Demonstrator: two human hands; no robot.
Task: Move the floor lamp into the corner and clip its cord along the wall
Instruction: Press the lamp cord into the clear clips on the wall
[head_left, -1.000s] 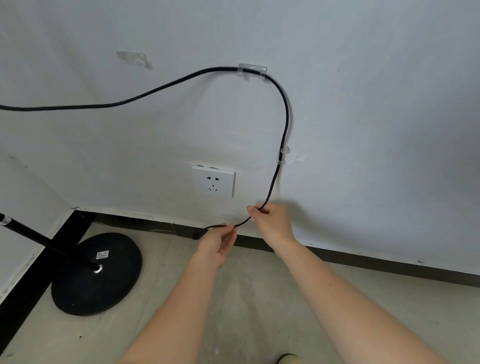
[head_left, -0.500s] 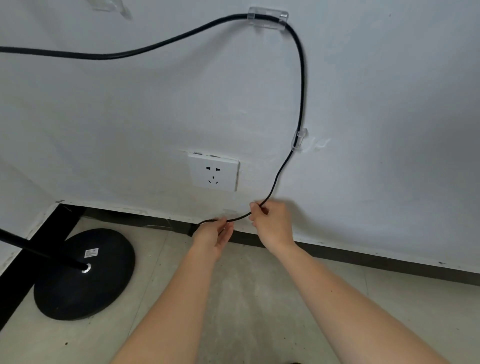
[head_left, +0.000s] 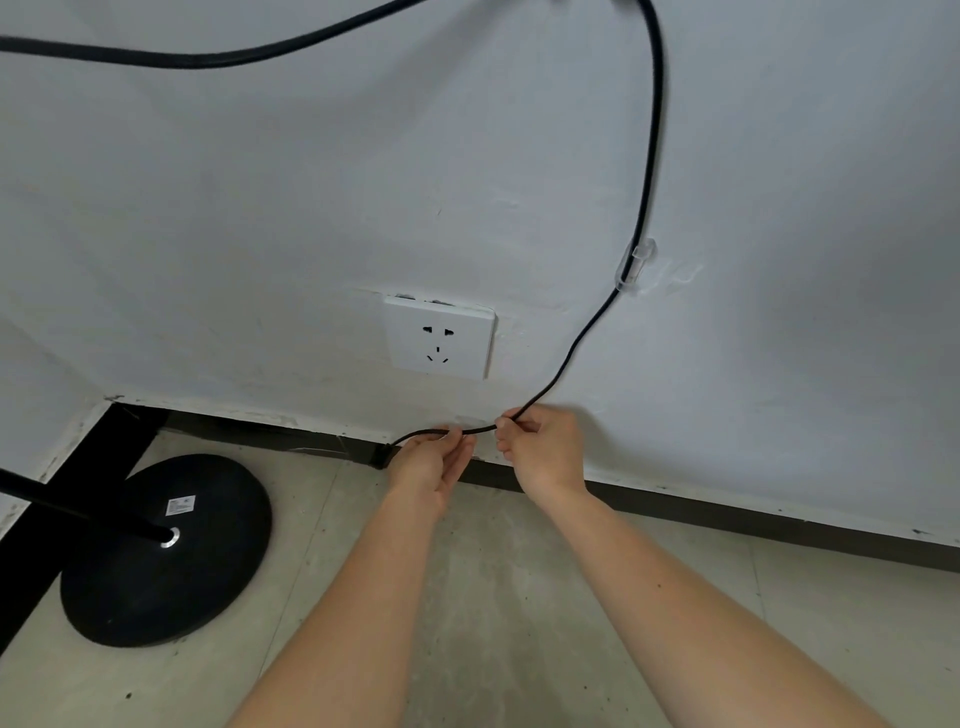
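Observation:
The floor lamp's round black base (head_left: 166, 551) stands on the floor in the corner at lower left, its black pole (head_left: 78, 512) slanting off the left edge. The black cord (head_left: 652, 135) runs across the white wall, loops down on the right and passes through a clear clip (head_left: 635, 264). Below the clip the cord slants down to my hands near the skirting. My right hand (head_left: 543, 452) pinches the cord; my left hand (head_left: 434, 465) holds it a little further along, close beside the right. The cord's black end (head_left: 384, 458) lies by the skirting, left of my left hand.
A white wall socket (head_left: 439, 338) sits left of the cord's lower run, nothing plugged in. A dark skirting board (head_left: 727, 512) lines the wall's foot. The floor (head_left: 493, 597) is pale tile.
The view has tilted down and closer; the upper clip has left the top edge. My hands have drawn nearer each other on the cord, still low by the skirting.

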